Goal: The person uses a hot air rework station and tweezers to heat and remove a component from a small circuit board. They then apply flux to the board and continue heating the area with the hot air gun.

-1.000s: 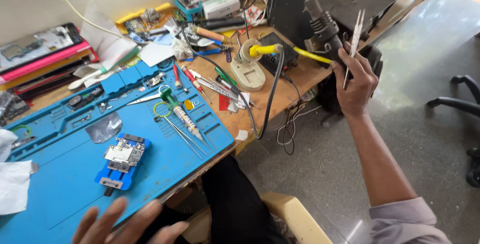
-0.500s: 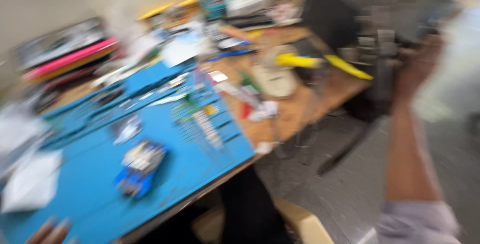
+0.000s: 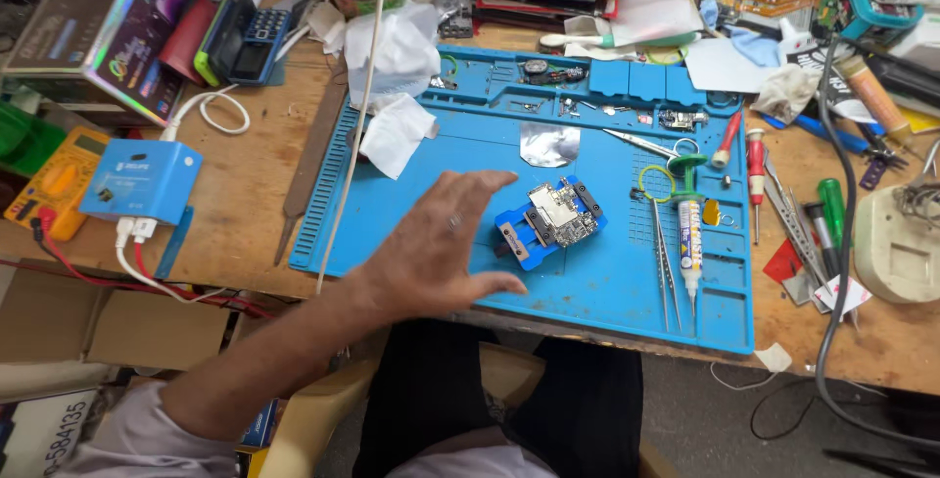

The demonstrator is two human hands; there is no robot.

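The rectangular blue silicone work mat [image 3: 431, 233] lies flat on the wooden bench. The left hand [image 3: 441, 248] hovers above it, fingers spread, grasping nothing. Just beside its fingertips, 1 blue clamp fixture [image 3: 546, 225] grips a metallic circuit board [image 3: 563, 214].

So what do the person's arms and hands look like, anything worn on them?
Only the left hand is in view. It is bare, with no glove and no watch. A thin ring sits on one finger. The forearm is uncovered, and a pale lilac sleeve is pushed up near the elbow. The right hand is out of view.
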